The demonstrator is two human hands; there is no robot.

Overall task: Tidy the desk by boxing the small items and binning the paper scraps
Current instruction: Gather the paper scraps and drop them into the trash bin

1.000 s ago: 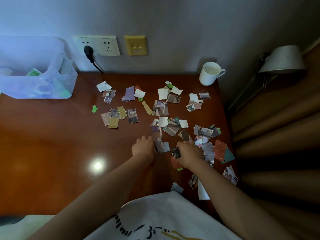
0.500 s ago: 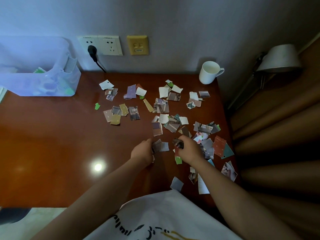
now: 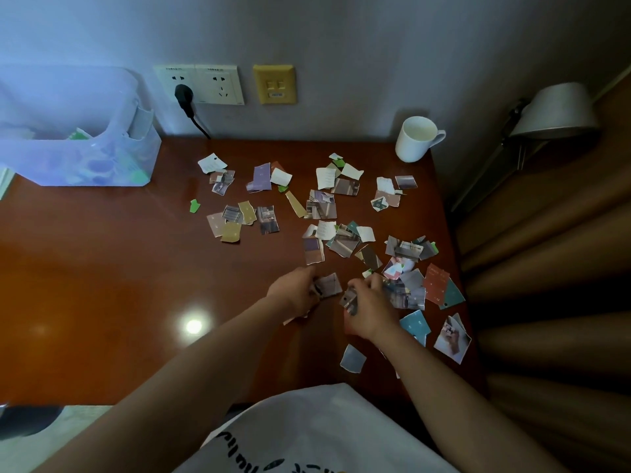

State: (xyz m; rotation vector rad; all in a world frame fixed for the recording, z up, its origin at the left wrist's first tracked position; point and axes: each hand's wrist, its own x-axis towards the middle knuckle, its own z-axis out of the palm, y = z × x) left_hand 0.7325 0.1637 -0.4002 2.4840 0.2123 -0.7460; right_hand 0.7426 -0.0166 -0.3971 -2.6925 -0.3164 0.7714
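Gathering paper scraps (image 3: 321, 209): the right hand (image 3: 370, 310) pinches several torn pieces; the left hand (image 3: 295, 291), curled, grips others. Beyond both hands most scraps remain scattered, so binning has barely begun.

Reddish-brown desk (image 3: 102, 268), white mug (image 3: 415, 139)

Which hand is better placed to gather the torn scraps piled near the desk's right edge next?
Right. The right hand, already clutching scraps, sits against the dense pile of torn paper scraps; the left hand lies farther left, away from it.
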